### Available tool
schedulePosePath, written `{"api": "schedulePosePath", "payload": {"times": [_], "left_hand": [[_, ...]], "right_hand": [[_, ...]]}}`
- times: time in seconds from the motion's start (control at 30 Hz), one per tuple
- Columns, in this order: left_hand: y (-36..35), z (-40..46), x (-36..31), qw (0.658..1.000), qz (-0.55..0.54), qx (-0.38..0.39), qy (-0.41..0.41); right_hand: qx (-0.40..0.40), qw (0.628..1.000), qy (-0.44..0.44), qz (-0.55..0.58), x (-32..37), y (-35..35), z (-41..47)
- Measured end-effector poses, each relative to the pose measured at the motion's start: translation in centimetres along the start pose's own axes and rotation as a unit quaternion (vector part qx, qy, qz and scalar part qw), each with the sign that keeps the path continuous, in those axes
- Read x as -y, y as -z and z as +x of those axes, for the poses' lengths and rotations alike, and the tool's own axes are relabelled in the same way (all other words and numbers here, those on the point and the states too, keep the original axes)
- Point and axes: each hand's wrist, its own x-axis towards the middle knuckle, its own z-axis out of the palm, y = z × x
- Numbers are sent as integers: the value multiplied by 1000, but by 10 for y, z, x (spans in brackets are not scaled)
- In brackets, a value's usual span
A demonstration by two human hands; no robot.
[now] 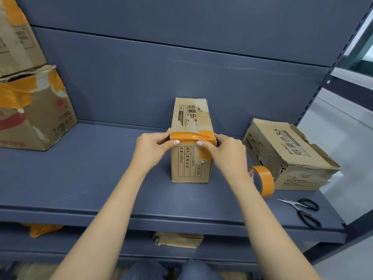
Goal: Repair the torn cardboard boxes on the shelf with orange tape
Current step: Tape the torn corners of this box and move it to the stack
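In the middle of the blue shelf (pixel 101 178), the small cardboard box (pixel 189 158) is standing upright, with a strip of orange tape (pixel 189 136) running across its near face and wrapping round both side edges. The left hand (pixel 153 146) is gripping the box's left edge, thumb pressing the strip's left end; the right hand (pixel 222 150) is gripping the right edge, thumb pushing down on the strip near its middle. An older patch of orange tape (pixel 204 154) is sitting under the right thumb, partly hidden by it. The strip is looking wrinkled and bubbled right of centre.

Step in hand, as I judge it: smoothing the strip down. To do it well, the thumbs should be sliding outward from the middle toward the corners, pushing the bubble out, while the fingers are bracing the box so it isn't tipping back.

Just right of the box, behind the right forearm, the orange tape roll (pixel 264 178) is standing on edge. Farther right, a second torn box (pixel 290 156) is lying tilted, showing no tape yet. Near the shelf's front right corner, black scissors (pixel 304 209) are lying open. At far left, two taped boxes (pixel 30 98) are sitting stacked.
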Motion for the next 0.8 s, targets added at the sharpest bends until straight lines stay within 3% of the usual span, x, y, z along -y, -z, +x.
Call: {"api": "schedulePosePath", "payload": {"times": [0.1,0.23,0.33,0.43,0.53,0.63,0.8], "left_hand": [[4,1,2,999,33,10,5],[5,-4,2,999,35,18,-1],[-2,-23,2,996,-30,-86,-10],[-7,-45,1,960,61,-181,-204],[-9,-40,3,896,184,-128,-383],[-14,-22,9,862,253,-98,-428],[-11,-1,12,860,276,-72,-423]], "right_hand": [[27,1000,7,0,-8,-3,3],[67,989,-21,131,-22,-1,-2],[-58,992,40,109,-25,-1,-15],[-162,947,269,59,-27,-5,-21],[-191,899,393,14,-24,-17,-14],[-204,891,405,-7,-15,-24,-5],[-211,889,406,-22,-9,-25,5]]}}
